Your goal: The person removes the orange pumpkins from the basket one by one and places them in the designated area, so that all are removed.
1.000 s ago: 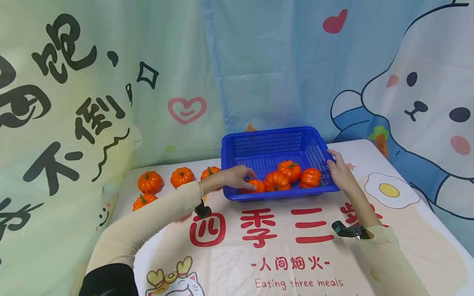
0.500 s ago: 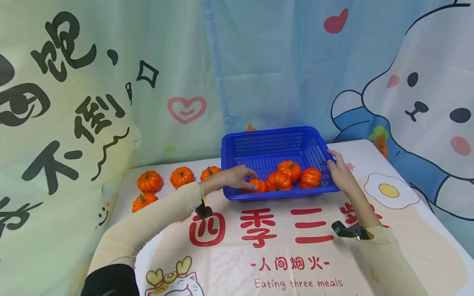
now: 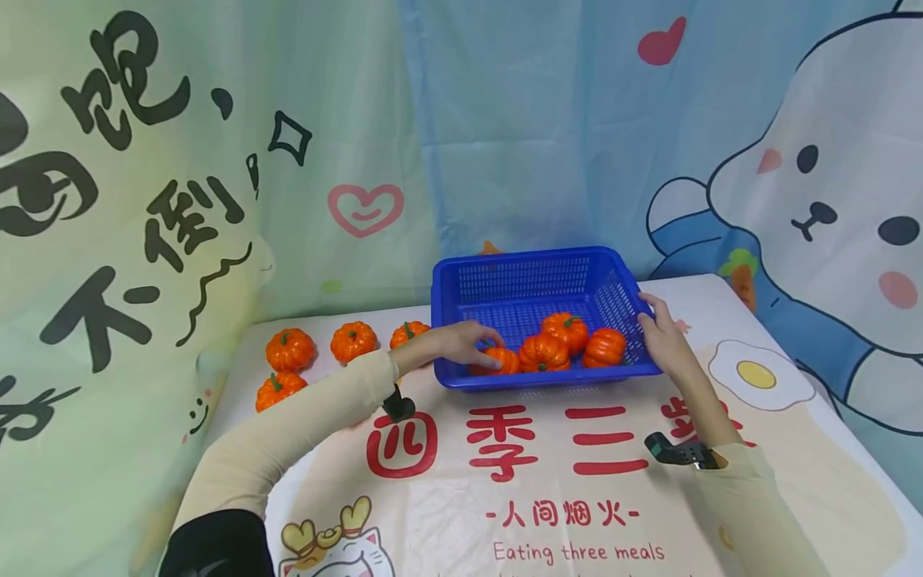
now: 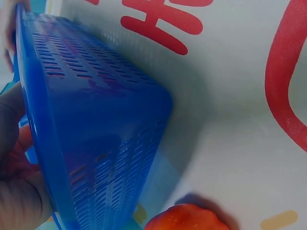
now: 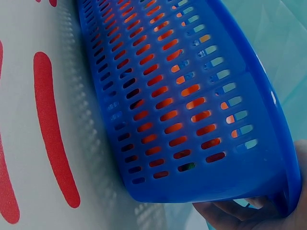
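Note:
A blue plastic basket (image 3: pixel 497 314) stands at the back of the table, with several small orange pumpkins in its front part. My left hand (image 3: pixel 461 343) reaches over the basket's left side and holds the leftmost pumpkin (image 3: pixel 508 362) between thumb and fingers, down at the basket floor. Right beside that one lies a ribbed pumpkin (image 3: pixel 544 353), with another pumpkin (image 3: pixel 566 331) behind it and a tipped pumpkin (image 3: pixel 604 347) to the right. My right hand (image 3: pixel 662 335) grips the basket's right rim. In the left wrist view, the basket wall hides the held pumpkin.
Left of the basket, several more pumpkins (image 3: pixel 291 351) lie on the printed tablecloth (image 3: pixel 461 449), partly behind my left sleeve (image 3: pixel 303 421). One pumpkin (image 4: pixel 187 219) sits close to the basket's outer wall in the left wrist view. A printed curtain (image 3: pixel 505 160) hangs behind the table.
My left hand and the pumpkin it holds have shifted slightly right, and the ribbed pumpkin beside it has moved a little the same way. The right hand keeps its hold on the rim.

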`<state>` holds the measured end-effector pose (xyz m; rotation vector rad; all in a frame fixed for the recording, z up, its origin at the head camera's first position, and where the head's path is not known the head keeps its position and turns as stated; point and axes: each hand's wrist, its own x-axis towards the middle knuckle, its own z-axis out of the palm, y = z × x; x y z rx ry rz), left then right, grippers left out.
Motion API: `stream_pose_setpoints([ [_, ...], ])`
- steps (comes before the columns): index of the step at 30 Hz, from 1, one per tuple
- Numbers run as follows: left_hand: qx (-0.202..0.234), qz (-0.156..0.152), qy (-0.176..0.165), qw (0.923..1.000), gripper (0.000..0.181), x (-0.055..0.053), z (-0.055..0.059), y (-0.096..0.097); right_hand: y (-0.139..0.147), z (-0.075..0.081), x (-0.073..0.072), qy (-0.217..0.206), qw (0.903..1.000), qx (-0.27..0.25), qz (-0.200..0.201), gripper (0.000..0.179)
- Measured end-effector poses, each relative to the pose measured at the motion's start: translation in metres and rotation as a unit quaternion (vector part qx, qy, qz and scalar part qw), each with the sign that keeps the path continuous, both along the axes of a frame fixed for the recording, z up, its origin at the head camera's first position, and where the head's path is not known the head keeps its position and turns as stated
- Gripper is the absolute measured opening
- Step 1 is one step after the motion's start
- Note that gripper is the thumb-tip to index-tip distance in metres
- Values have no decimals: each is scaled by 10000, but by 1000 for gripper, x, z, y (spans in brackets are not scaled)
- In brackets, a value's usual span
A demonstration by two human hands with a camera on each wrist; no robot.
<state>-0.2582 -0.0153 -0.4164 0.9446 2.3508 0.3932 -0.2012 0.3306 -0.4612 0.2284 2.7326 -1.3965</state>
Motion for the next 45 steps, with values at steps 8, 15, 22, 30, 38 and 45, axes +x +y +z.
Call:
stream_pose_setpoints([
  [8,149,151,-223,9995,49,0,-2,0,1,0,1,-11,10000,41,-6,57],
  [15,492,104,-204,9985,45,-1,-5,-2,0,0,2,-3,10000,46,-7,57],
  [22,1031,-21,371,9940,45,-3,9,-9,3,0,1,9,10000,95,-28,57],
  [30,2223,868,440,9701,45,16,39,-58,0,-2,1,-66,10000,14,-10,57],
  [38,2696,1940,518,9418,45,44,37,-134,0,-3,1,-75,9999,73,-6,57],
  [45,2657,2343,425,9342,49,54,29,-168,1,-3,0,-62,9999,75,-42,57],
])
